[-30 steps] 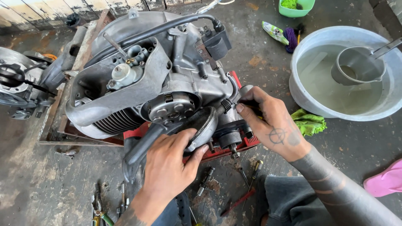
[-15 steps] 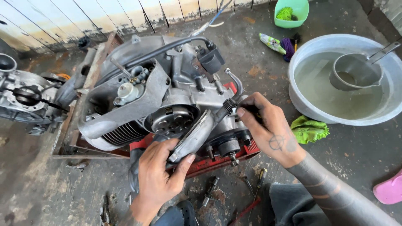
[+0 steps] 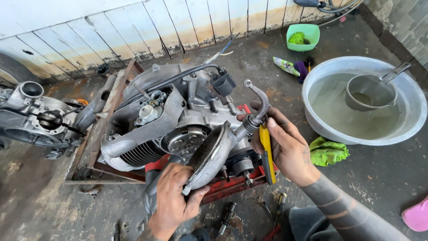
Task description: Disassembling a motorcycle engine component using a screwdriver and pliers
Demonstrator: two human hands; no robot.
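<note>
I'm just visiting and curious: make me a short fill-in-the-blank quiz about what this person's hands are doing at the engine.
1. The right hand holds a tool with a ____ handle beside the spring on the curved metal pipe.
2. The left hand grips the lower end of the grey metal ____.
3. The big basin at the right holds water and a metal ____.

Missing words: yellow; cover; ladle
</note>
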